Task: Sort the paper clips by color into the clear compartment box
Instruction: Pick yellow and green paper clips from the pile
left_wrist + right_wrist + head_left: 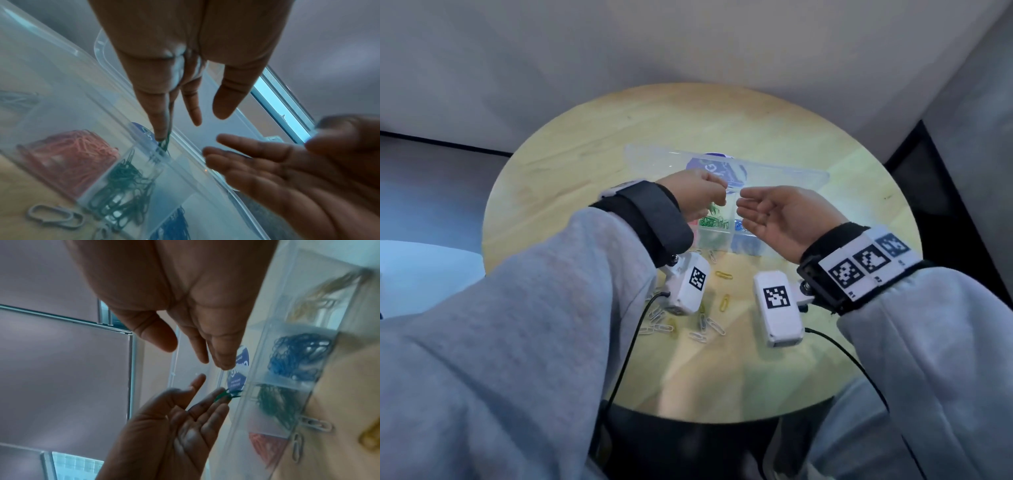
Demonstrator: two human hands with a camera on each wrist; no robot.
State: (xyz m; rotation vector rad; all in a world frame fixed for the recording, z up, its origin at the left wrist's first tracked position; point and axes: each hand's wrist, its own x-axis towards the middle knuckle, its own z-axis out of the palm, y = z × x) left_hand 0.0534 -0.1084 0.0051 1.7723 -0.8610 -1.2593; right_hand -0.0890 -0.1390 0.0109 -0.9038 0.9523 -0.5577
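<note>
On the round wooden table stands the clear compartment box, its lid laid open behind it. Separate cells hold red clips, green clips, blue clips and yellow clips. My left hand hovers over the green cell and pinches a few green paper clips at its fingertips; these green clips also show in the right wrist view. Just right of it my right hand is held palm up above the blue cell, fingers straight, holding nothing.
Loose white clips and yellow clips lie scattered on the table in front of the box, under my wrists. A blue round label shows through the lid. Grey walls close in behind the table.
</note>
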